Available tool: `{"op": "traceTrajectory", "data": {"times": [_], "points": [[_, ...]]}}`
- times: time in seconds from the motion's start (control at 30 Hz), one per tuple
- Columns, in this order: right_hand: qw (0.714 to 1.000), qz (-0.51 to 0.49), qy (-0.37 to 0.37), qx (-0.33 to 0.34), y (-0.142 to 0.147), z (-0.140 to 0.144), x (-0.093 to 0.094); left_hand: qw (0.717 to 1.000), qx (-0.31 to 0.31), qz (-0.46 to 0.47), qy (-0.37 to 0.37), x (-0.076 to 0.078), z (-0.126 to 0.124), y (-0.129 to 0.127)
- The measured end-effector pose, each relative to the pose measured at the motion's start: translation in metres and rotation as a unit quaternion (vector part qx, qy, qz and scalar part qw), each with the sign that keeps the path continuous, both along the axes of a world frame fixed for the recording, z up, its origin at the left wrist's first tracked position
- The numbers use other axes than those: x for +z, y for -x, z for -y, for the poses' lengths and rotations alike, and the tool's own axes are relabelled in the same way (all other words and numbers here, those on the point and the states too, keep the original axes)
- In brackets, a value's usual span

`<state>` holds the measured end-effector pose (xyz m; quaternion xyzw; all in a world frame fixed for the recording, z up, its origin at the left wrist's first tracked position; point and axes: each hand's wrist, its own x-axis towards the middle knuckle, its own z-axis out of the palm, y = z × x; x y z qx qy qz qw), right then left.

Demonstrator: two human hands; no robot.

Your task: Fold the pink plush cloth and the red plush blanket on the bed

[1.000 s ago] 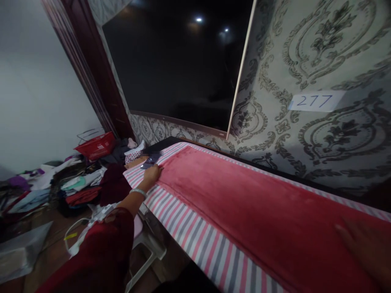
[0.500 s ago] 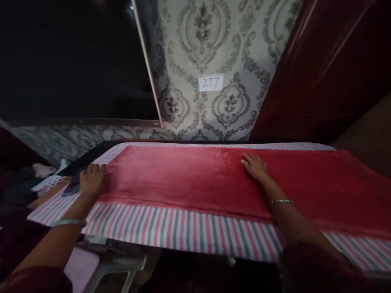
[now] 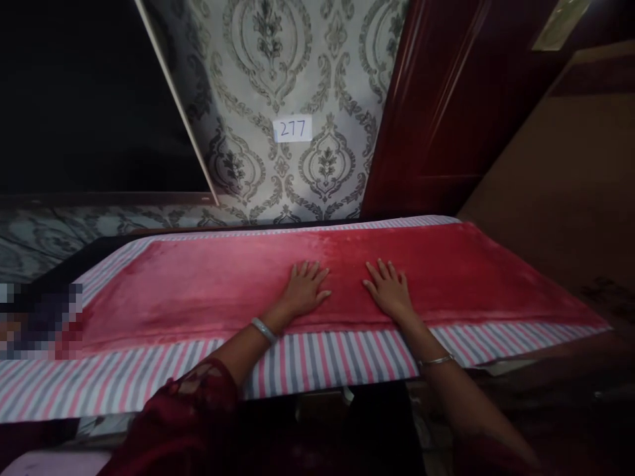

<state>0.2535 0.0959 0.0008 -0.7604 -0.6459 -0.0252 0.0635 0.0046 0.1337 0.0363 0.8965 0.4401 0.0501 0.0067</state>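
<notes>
While both my palms lay flat on the red fleece cloth (image 3: 208,291), my fingers were spread wide and gripping nothing. My left hand (image 3: 302,291) pressed the cloth a little left of its middle, and my right hand (image 3: 389,291) pressed it just right of that, the two hands near each other but apart. That cloth ran long from left to right across the striped sheet (image 3: 322,354), so its long axis lay crosswise under my fingers, which pointed away from me toward the patterned wall (image 3: 268,59) beyond the cloth. Its near edge sat just behind my wrists. More of the cloth stretched leftward than rightward, so my left hand was nearer the longer run. A paper label (image 3: 292,129) hung on the wall above the cloth.
</notes>
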Motion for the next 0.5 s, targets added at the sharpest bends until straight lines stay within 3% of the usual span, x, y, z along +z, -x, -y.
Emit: {"op": "traceTrajectory", "data": {"times": [0.13, 0.27, 0.4, 0.5], "points": [[1.0, -0.012, -0.004, -0.004, 0.002, 0.0, 0.001, 1.0, 0.01, 0.007, -0.021, -0.009, 0.003, 0.005], [0.999, -0.046, 0.016, 0.013, -0.01, -0.003, 0.017, 1.0, 0.018, -0.003, 0.005, -0.001, 0.002, 0.004], [0.998, -0.058, -0.02, -0.01, -0.028, -0.006, 0.03, 0.996, 0.084, 0.02, -0.001, 0.014, 0.006, -0.027], [0.998, -0.041, -0.015, -0.038, -0.031, -0.006, 0.024, 0.997, 0.057, 0.048, -0.027, 0.012, 0.014, -0.065]]}}
